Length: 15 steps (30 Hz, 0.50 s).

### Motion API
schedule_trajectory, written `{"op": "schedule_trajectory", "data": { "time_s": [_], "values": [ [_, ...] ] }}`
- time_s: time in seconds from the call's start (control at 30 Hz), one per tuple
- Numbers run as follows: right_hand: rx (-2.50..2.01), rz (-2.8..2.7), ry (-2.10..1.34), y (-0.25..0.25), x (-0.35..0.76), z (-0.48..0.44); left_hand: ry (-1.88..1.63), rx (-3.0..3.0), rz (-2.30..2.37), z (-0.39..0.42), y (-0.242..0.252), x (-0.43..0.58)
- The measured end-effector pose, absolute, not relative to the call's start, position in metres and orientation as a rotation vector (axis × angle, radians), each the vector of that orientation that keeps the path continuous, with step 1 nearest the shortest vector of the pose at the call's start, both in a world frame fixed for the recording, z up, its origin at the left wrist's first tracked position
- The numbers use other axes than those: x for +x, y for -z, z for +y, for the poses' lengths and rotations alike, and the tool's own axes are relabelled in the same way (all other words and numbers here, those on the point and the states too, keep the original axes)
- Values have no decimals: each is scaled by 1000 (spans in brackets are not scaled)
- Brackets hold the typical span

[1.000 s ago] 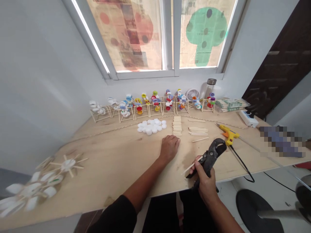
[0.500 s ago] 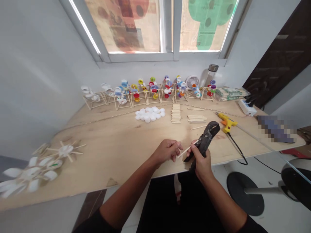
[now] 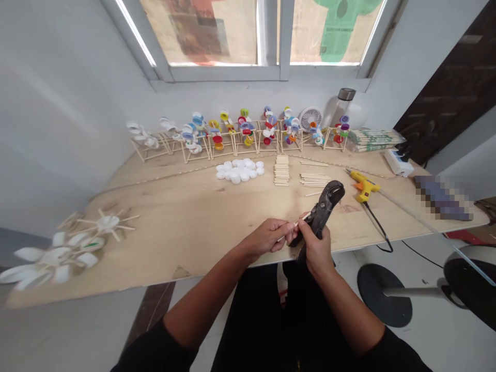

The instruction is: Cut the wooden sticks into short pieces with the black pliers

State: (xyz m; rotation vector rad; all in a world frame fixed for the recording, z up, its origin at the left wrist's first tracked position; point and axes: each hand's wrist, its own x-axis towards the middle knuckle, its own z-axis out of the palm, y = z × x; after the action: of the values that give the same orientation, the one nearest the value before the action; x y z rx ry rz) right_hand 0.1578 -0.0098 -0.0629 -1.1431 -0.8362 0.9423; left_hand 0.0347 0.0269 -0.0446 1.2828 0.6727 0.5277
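I am inspecting a plywood desk (image 3: 182,206) set under a paned window (image 3: 282,36), with newspaper-backed cutouts covering the glass. My right hand (image 3: 315,248) is clenched around the handles of a black metal cutter (image 3: 323,208), its head angled up and away from me. My left hand (image 3: 267,238) grasps a thin wooden stick (image 3: 299,223) between thumb and fingers, and the stick's far end lies at the cutter's jaws. Both hands are raised just above the desk's near edge, right of centre, forearms angled inward. Along the back edge I count nine stick-framed bottle-cap models (image 3: 246,134), as near as I can separate them. Behind them stand one small white fan (image 3: 310,119) and one bottle (image 3: 341,106). In front lie one heap of white bottle caps (image 3: 238,171), too tightly piled to count exactly, and two stacks of sticks (image 3: 281,170). One yellow glue gun (image 3: 364,187) rests near the right edge, and two white pinwheel models (image 3: 108,223) sit at the left end.
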Motion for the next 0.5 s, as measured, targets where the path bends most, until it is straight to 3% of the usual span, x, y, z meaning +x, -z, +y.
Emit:
{"op": "schedule_trajectory", "data": {
  "time_s": [0.5],
  "values": [
    [-1186, -910, -942, 53, 159, -17, -460, 1241, 709, 20, 39, 29]
  ]
}}
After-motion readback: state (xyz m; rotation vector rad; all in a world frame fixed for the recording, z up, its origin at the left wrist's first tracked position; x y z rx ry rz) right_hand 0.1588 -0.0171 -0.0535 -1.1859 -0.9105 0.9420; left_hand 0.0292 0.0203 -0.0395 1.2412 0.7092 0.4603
